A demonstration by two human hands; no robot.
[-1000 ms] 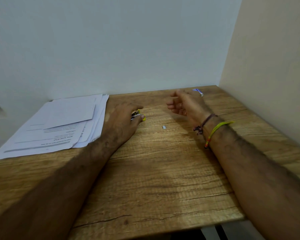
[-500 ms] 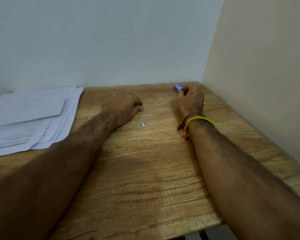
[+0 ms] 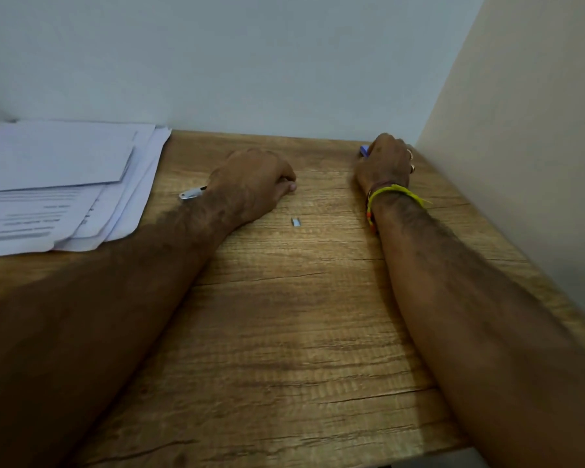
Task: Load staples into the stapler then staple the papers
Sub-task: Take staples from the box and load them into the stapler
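Right hand, fingers curled on small blue staple box, surface's far right corner. I judge it light, crushable; grip sides. Left hand covers metal stapler; grip unclear.

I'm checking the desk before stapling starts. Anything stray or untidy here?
A small strip of staples lies loose on the wooden table, between the two forearms, touching neither hand. The papers at the left sit fanned, their edges not squared.

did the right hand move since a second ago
Yes. The right hand has reached away from the loose staple strip toward the table's far right corner, onto the small blue box.
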